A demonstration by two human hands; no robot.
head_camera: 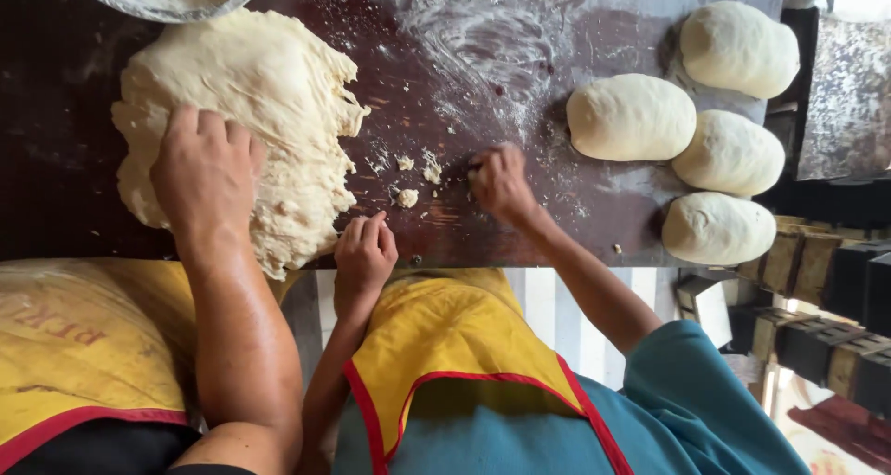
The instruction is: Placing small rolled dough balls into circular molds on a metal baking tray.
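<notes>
- Spreading across the top of the view, the dark wooden board (56, 187) carries everything. We judge that the smeared flour (483, 39) across its middle is there to keep dough from sticking.
- The big rough dough mass (278, 95) lies at the board's left, its torn edge facing the open middle where pieces can be pulled free.
- A co-worker's hand (206, 173) presses flat on the mass's near side, fingers spread. It probably pins the mass so it does not slide.
- Four rounded dough pieces (631, 118) sit in a cluster at the right end, some touching. They are well apart from the raw mass, so finished shapes likely stay out of the working space.
- A metal bowl (167, 11) pokes in at the top left, its rim over the far edge of the mass, within easy reach.
- Our right hand (501, 183) rests on the middle of the board with fingertips bunched tightly together. We cannot tell what they pinch.
- Our left hand (364, 252) sits at the board's near edge, just beside the mass's lower corner. Its fingers are curled in on themselves with nothing visible inside.
- The small dough scraps (406, 197) lie scattered between our two hands, near the torn edge, apart from both.
</notes>
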